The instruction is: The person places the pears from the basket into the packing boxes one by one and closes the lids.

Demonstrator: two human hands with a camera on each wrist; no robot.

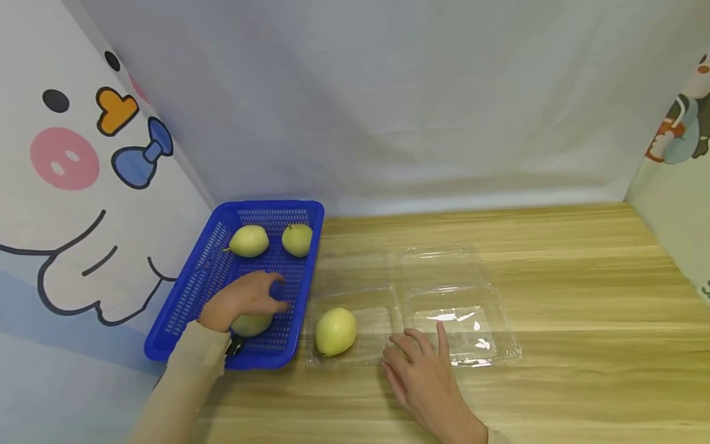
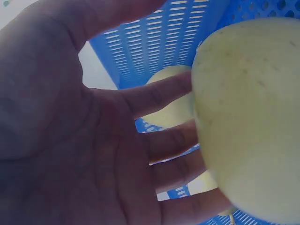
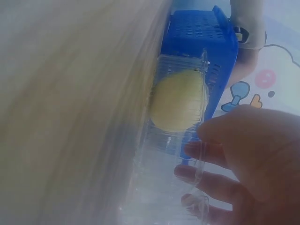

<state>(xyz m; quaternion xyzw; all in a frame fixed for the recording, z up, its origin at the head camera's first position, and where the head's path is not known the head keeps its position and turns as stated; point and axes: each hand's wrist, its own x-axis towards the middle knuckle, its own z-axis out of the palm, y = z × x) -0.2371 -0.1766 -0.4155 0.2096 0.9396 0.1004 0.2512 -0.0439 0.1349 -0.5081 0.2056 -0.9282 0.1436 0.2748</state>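
My left hand [image 1: 246, 299] reaches into a blue plastic basket [image 1: 302, 333], its fingers spread and thumb apart. A pale yellow-green pear [image 1: 252, 325] lies beneath that hand, partly hidden by it; in the left wrist view the pear [image 2: 253, 117] looms large beside the fingers. Two more pears, one at the left [image 1: 249, 241] and one at the right [image 1: 297, 240], sit at the basket's far end. My right hand [image 1: 427, 382] rests loosely at the front rim of the clear plastic boxes, fingers slightly bent. Another pear [image 1: 335, 332] lies in the left clear box [image 1: 371, 320].
Beside it stands a second clear box [image 1: 455, 336], with transparent lids [image 1: 438, 271] laid back behind. The wooden table [image 1: 582, 320] extends to the right. A pale cloth [image 1: 416, 111] hangs at the back, and a cartoon-printed panel [image 1: 111, 246] borders the basket's left side.
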